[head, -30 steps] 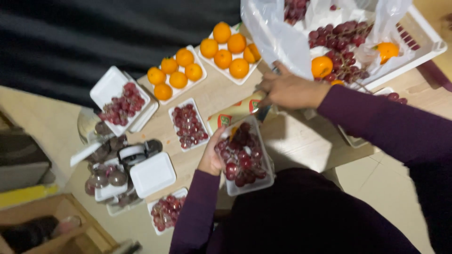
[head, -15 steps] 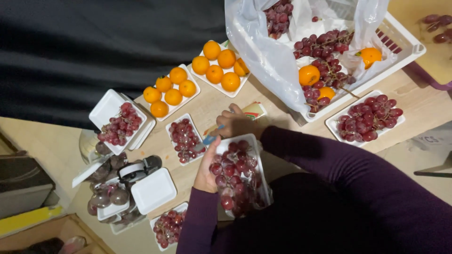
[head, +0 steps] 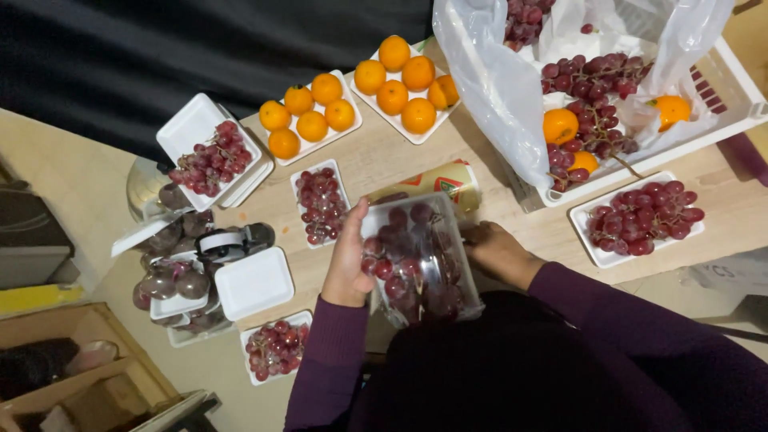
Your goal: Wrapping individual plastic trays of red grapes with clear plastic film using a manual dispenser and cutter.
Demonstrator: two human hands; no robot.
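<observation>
A clear plastic-wrapped white tray of red grapes (head: 416, 260) is gripped between the hands, left hand (head: 348, 260) clasped on one edge and right hand (head: 498, 252) closed on the other, just above the pale wooden bench (head: 512, 220), where loose film could let grapes spill.

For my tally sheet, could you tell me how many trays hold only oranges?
2. One white tray of five oranges lies at the table's far edge, left of centre; a second orange tray sits just right of it. Loose oranges also lie in the crate; more may be hidden.
</observation>
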